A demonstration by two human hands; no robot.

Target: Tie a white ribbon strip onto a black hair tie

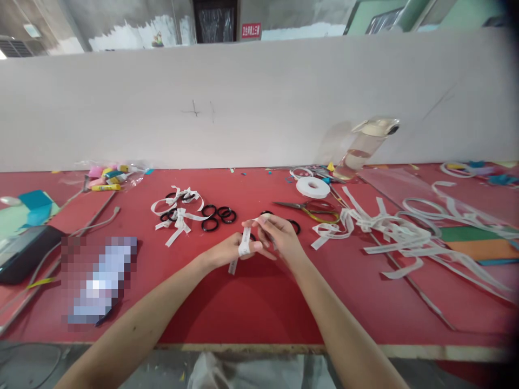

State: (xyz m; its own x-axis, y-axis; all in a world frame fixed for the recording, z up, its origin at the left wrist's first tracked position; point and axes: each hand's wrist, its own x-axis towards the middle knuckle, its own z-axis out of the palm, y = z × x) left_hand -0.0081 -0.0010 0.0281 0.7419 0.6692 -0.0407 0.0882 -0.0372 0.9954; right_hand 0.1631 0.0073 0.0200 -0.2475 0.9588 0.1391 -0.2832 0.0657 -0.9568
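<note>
white ribbon (245,246) pinched in grip of left hand (227,250) and right hand (284,234); likely light, limp, slippery; best held near ends.

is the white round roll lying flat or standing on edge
Flat: the white round roll shows its broad face and central hole turned upward, not sideways.

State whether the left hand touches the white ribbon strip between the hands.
Touching: the head view shows the white ribbon strip lying across the left hand.

8 o'clock: slab (103,281) pixelated. 9 o'clock: black box (30,254) cut by edge. 7 o'clock: ribbon (245,241) print too small.
</note>
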